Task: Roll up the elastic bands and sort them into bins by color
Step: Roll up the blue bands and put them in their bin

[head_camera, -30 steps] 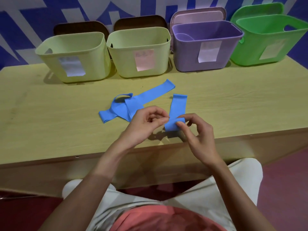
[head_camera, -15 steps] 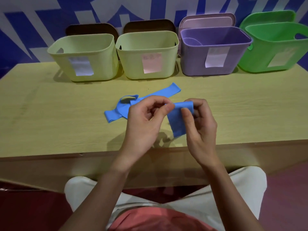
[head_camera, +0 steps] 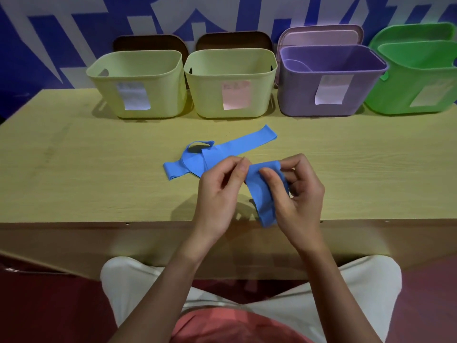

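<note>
A blue elastic band (head_camera: 261,194) is held up above the table's front edge, its lower end hanging loose. My right hand (head_camera: 299,194) grips it, thumb pressed on its upper part and fingers curled behind. My left hand (head_camera: 220,191) pinches the band's top left edge between thumb and forefinger. A heap of other blue bands (head_camera: 210,157) lies flat on the wooden table (head_camera: 74,169) just beyond my hands, one strip reaching toward the bins.
Along the table's back edge stand two pale yellow bins (head_camera: 138,82) (head_camera: 231,81), a purple bin (head_camera: 329,80) and a green bin (head_camera: 415,78), each with a paper label. Lids lean behind them against a blue and white wall.
The band has come up off the table into both hands. It now hangs lower and longer than half a second ago, and my hands sit slightly further apart.
</note>
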`<state>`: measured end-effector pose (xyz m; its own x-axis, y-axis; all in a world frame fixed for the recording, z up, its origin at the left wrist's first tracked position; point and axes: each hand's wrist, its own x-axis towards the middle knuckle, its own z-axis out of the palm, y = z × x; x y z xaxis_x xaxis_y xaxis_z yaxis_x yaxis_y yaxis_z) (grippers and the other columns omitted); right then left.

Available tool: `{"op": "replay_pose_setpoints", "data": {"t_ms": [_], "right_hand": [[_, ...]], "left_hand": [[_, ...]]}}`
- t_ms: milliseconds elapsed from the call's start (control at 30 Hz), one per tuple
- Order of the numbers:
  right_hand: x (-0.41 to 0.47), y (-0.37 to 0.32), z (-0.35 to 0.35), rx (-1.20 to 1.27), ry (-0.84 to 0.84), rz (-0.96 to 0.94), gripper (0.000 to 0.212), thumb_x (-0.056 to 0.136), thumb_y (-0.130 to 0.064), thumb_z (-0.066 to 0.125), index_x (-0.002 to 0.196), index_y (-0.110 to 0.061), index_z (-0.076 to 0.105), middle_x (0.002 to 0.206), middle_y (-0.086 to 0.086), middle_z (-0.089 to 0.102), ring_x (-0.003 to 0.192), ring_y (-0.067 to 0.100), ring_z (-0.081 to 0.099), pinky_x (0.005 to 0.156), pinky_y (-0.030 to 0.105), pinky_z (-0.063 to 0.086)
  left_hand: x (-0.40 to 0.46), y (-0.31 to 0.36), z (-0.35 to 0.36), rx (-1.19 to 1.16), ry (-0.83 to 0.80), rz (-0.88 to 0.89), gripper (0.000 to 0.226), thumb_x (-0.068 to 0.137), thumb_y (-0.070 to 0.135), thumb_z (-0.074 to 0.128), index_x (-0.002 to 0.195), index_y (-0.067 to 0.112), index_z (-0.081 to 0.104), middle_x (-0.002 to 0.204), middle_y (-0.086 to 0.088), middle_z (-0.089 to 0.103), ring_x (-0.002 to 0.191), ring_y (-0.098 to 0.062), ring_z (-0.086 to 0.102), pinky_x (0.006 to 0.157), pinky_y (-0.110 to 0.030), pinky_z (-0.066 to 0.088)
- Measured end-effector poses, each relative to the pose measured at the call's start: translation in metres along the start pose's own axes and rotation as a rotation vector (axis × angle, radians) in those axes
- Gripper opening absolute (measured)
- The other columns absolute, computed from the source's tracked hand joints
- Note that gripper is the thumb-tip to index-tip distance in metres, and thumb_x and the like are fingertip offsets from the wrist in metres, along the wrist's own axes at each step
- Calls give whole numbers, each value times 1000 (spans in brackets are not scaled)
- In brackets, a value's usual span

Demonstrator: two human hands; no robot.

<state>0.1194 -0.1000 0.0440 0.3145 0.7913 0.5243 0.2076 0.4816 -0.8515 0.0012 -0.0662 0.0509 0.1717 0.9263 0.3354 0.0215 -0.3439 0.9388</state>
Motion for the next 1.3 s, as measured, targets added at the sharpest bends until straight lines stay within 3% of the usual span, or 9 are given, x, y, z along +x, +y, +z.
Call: {"op": "replay_pose_setpoints", "data": {"t_ms": [100,233,533,667,733,867,1033,1200,1300], "right_hand": [[-2,1,2,4,10,15,25,87,-9,64,77,-25,48,64,-19,56,57,-3,53,55,8,35],[-4,0,2,-20,-57,56,21,89,-15,63,79,-25,47,64,-18,57,55,-2,52,55,8,35],[-6,-3,-4,-21,-159,54,19,89,-19,57,108,-22,53,60,-12,62,52,2,54,55,10,38],[-4,-5,-5,-40,-136,59,9,90,-16,59,97,-22,57,65,-6,63,51,2,53,51,11,38],[-4,-6,-5,-6,-124,84,4,88,-20,59,90,-20,55,58,-11,61,49,1,52,50,10,36],[-4,-8,-4,57,-104,118,9,84,-23,59,83,-16,54,52,-15,57,46,1,49,49,9,34],[-5,-5,-2,78,-92,163,16,88,-23,63,84,-11,53,48,-11,53,40,1,43,44,11,32],[-6,2,-1,-72,-132,124,10,91,-37,54,88,-27,51,52,-10,50,45,4,39,47,11,29],[-6,0,-1,-82,-138,128,5,91,-32,55,92,-30,51,48,-10,47,41,4,36,44,11,27]], "left_hand": [[-2,-11,-4,194,-37,126,29,96,31,45,80,11,58,69,10,52,68,-16,48,64,-33,41],[-3,-19,-3,253,-42,110,36,97,35,36,70,13,44,63,5,41,61,-16,39,57,-41,36],[-6,-12,8,-99,27,-125,34,93,29,39,62,16,35,55,9,29,52,-7,26,49,-21,26],[-6,-9,8,-164,5,-152,44,92,30,41,65,-5,43,57,-1,26,50,-6,24,48,-17,25],[-7,-8,6,-131,-7,-109,43,94,29,42,59,3,41,54,4,30,50,-5,27,49,-16,27],[-9,-9,1,14,-41,-21,54,94,47,38,69,-1,43,57,5,35,55,-11,33,54,-32,30],[-9,-10,-1,132,-58,-1,36,95,46,35,65,26,37,60,11,35,58,-15,33,54,-46,33],[-13,-5,8,-18,-17,-116,39,98,37,36,60,26,36,54,10,33,51,-8,31,50,-23,30],[-14,-2,8,-146,0,-197,48,95,40,39,67,0,39,58,-9,33,52,-19,29,47,-19,27]]}}
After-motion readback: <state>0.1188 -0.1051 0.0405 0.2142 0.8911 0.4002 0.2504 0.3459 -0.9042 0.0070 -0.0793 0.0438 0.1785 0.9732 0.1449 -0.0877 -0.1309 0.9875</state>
